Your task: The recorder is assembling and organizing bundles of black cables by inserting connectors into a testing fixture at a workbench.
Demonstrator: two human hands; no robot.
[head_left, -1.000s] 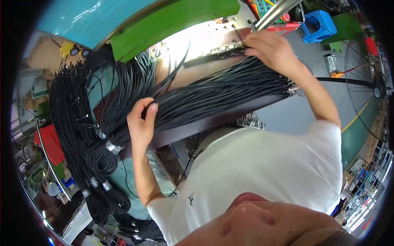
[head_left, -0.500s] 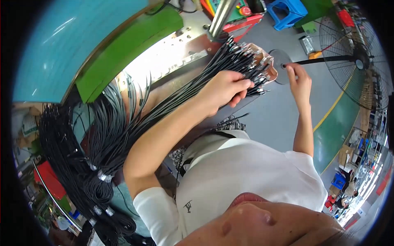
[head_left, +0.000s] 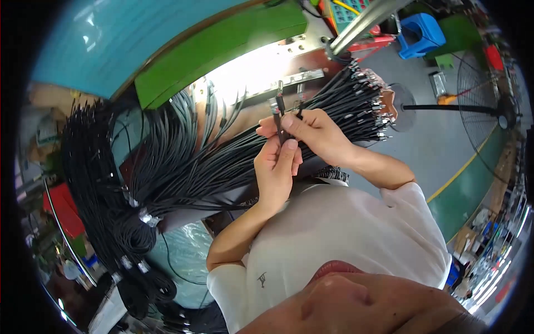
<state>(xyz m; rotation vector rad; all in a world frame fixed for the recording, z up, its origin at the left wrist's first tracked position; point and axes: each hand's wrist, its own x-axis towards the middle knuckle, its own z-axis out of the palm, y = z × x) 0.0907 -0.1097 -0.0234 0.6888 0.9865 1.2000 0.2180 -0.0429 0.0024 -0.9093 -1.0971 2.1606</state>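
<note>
Close together over the bench, both my hands grip a few black cables (head_left: 281, 106) whose metal-tipped ends point up and away from me. My left hand (head_left: 275, 170) is closed round them from below, thumb pressed along them. From the right, my right hand (head_left: 322, 136) pinches the same cables just above, its thumb across them. How the strands pass between my fingers is hidden. Beneath and behind my hands runs a thick bundle of black cables (head_left: 361, 103), its metal connector ends fanned out at the right.
A bright lamp-lit strip lies under a green panel (head_left: 222, 53). More black cable coils (head_left: 130, 234) hang at the left, some wrapped with clear bands. A metal post (head_left: 361, 33) rises at the back. A blue stool (head_left: 420, 36) and a standing fan (head_left: 503, 111) are at the right.
My left hand has come back from the bundle's connector ends, and my right hand has swung in from the right. Both now hold a few cables together. The view has shifted slightly.
</note>
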